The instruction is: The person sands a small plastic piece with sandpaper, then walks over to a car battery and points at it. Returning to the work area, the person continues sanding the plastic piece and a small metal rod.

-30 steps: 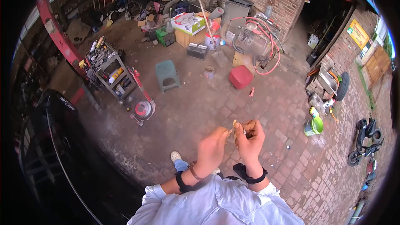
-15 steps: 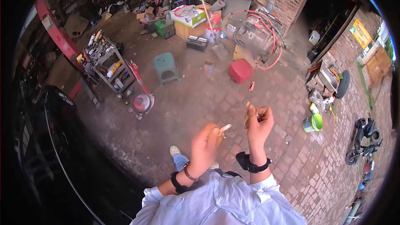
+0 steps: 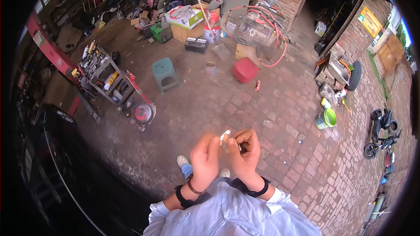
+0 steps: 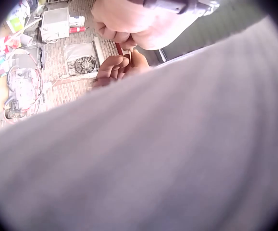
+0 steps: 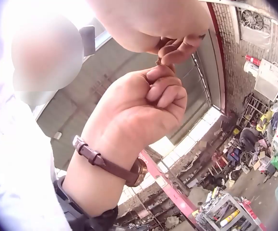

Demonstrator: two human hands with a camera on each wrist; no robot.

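In the head view my left hand [image 3: 204, 156] and right hand [image 3: 245, 154] meet in front of the shirt. Between thumb and fingers, the left hand pinches a small whitish strip [image 3: 225, 136], its top end sticking up. My right hand's thumb and fingertips grip a small tan piece right beside it, mostly hidden by the fingers; I cannot tell what kind of thing it is. The right wrist view shows the left hand [image 5: 134, 110] with curled fingers, close under the right hand [image 5: 163, 24]. In the left wrist view, a sleeve covers much of the picture.
A dark car [image 3: 57, 170] stands close on the left. Ahead are a tool cart [image 3: 103, 72], a red floor jack [image 3: 143, 112], a green stool [image 3: 165, 73] and a red stool [image 3: 245, 70]. On the right are a green bucket [image 3: 326, 118] and a scooter [image 3: 381, 133].
Half a second ago the hands were apart, the left with the whitish strip, the right with a tan piece. Now they are together again, lower and closer to the shirt.
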